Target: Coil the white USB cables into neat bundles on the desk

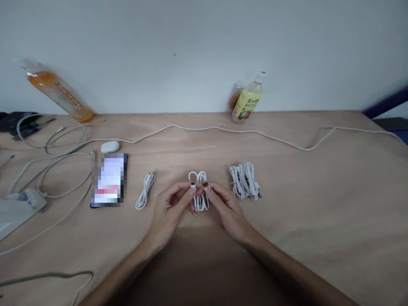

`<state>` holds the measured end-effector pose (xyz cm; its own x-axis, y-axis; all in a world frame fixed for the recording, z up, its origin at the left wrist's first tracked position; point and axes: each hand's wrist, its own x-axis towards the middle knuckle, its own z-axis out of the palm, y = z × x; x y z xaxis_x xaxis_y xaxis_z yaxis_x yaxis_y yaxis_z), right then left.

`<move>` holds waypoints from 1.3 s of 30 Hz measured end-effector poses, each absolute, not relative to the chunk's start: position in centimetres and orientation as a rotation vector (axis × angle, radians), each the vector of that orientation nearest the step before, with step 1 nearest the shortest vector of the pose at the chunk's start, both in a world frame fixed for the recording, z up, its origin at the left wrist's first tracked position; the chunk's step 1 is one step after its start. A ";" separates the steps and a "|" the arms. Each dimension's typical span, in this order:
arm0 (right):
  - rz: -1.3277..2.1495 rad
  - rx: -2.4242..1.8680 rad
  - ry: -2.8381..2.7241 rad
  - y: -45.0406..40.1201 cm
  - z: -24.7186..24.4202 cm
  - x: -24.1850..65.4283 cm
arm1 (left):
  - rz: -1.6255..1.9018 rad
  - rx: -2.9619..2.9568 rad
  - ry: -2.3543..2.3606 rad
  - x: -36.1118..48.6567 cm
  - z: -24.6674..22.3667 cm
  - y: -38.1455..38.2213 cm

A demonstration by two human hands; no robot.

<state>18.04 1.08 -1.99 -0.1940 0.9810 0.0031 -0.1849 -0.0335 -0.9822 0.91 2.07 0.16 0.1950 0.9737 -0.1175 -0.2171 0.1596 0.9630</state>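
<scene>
A white charging cable [201,203], wound in loops, is between my two hands above the middle of the table. My left hand [174,203] pinches one white plug of it between thumb and fingers. The plug at the other side, with a coppery metal end, is pinched in my right hand [227,209]. To the left of my left hand lies a single bundled white cable [145,191]. Several more bundled white cables [244,180] lie side by side just right of my right hand.
A phone [110,180] and a white earbud case [110,147] lie at left, among loose cables [63,195]. An orange drink bottle [62,95] and a yellow-labelled bottle [247,101] stand by the wall. One long white cord [216,127] crosses the table's back.
</scene>
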 end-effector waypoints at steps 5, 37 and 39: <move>1.416 -1.019 -1.200 1.0 -2.1 17.9 | 1.052 1.114 1.027 0.9 0.6 2.2; 1.465 -0.960 -1.530 1.6 -0.9 19.2 | 0.890 1.162 1.054 0.5 0.5 2.4; 1.482 -0.939 -1.536 1.7 -0.7 19.4 | 0.869 1.211 1.046 0.4 0.8 2.6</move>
